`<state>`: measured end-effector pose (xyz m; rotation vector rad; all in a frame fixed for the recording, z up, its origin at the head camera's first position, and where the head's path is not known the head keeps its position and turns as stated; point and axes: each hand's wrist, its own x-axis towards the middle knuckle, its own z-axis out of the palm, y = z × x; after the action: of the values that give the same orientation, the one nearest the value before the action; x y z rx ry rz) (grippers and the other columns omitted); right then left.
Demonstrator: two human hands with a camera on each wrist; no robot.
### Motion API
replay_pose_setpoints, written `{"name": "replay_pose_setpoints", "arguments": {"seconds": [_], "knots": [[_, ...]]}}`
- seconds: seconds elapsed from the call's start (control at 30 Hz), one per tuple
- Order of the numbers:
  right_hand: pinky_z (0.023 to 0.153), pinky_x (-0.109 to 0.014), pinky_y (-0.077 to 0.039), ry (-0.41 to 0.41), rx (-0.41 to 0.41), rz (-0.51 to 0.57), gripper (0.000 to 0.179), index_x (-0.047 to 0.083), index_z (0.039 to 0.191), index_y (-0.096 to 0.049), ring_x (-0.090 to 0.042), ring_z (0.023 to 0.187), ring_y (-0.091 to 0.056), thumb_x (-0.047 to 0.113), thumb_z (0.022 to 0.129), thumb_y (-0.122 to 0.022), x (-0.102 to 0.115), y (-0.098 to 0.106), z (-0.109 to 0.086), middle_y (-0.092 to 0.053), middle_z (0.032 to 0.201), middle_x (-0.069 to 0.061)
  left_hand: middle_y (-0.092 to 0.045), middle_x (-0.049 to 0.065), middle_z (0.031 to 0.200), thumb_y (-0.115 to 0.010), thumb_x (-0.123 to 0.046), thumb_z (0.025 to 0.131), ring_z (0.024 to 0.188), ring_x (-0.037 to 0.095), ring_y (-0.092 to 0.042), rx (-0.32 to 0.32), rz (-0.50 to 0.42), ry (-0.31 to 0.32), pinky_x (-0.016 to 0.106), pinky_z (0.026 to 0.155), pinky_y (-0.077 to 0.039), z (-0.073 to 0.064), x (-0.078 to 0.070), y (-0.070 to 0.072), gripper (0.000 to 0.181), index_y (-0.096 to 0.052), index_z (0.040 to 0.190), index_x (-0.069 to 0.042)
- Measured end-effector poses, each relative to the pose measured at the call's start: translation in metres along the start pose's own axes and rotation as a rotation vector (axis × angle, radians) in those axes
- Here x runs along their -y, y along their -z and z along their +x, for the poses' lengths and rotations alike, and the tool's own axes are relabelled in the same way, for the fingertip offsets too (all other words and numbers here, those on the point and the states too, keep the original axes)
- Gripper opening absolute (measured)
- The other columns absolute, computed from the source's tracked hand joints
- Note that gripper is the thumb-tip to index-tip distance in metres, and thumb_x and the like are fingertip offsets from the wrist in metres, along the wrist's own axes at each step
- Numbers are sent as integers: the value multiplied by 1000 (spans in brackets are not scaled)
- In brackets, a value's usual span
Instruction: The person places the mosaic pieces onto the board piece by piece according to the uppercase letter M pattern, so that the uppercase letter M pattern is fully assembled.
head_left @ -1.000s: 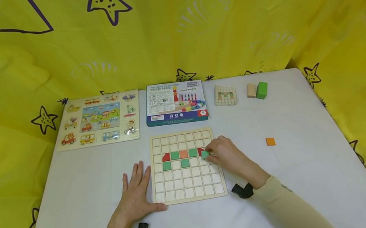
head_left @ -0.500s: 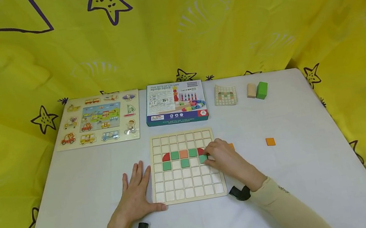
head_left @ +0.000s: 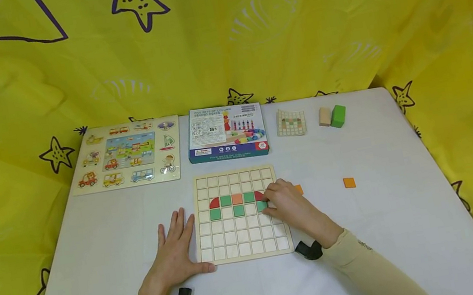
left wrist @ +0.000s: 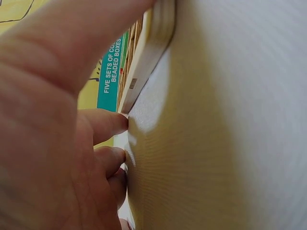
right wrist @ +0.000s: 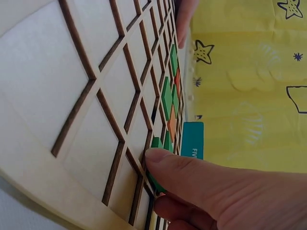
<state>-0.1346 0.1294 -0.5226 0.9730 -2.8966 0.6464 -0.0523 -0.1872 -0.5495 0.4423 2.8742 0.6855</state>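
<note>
A wooden grid board (head_left: 230, 238) lies flat on the table. My right hand (head_left: 295, 208) pinches a green square tile (head_left: 262, 206) at a cell just below the right red rounded tile (head_left: 259, 196). In the right wrist view, the thumb presses on this green tile (right wrist: 157, 184), which looks slightly tilted. One row of the board has red, green and salmon tiles, with green tiles (head_left: 215, 214) in the row below. My left hand (head_left: 175, 257) is spread at the board's left edge, its thumb at the near left corner.
Two orange tiles lie on the right, one (head_left: 349, 183) apart and one (head_left: 299, 189) partly behind the right hand. Farther back are a picture puzzle (head_left: 129, 181), a boxed bead set (head_left: 226, 133), a pattern card (head_left: 291, 122), a beige block (head_left: 324, 117) and a green block (head_left: 338, 116).
My right hand has moved slightly left and toward the near side, bringing the green tile from over the red one to the cell below it. The left hand stays put.
</note>
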Motion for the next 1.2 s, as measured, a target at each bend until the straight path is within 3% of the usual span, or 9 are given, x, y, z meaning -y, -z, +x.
{"name": "replay_pose_setpoints", "arguments": {"seconds": [0.43,0.67,0.97,1.2], "knots": [[73,-34,-43,-14,13,-1,25,3,91,-74,-21,81,-52,17,75,-86,-2,1,0,-66,88,-3,-8,22,160,-82,-69,54,146,36,0,-5,-10,0,61,110,6,2,0,-1,133,-28,151,4],[82,-36,-45,-39,16,44,29,2,99,-74,-24,90,-54,20,78,-84,-5,5,-3,-67,96,-6,-8,24,159,-83,-69,54,146,37,-1,-19,-15,-10,61,110,5,1,0,-1,133,-28,151,5],[85,-41,-44,-199,-43,35,29,-1,103,-73,-28,94,-53,16,81,-81,-33,22,-17,-67,99,-9,-7,23,160,-82,-70,54,146,37,0,-14,-25,-9,62,110,5,-1,1,1,134,-28,151,4],[85,-45,-44,-265,-28,37,33,-3,105,-72,-32,96,-54,18,82,-81,-58,30,-31,-67,103,-14,-5,22,160,-81,-71,55,147,35,3,3,-28,-2,60,110,7,-1,2,0,133,-27,151,4]]}}
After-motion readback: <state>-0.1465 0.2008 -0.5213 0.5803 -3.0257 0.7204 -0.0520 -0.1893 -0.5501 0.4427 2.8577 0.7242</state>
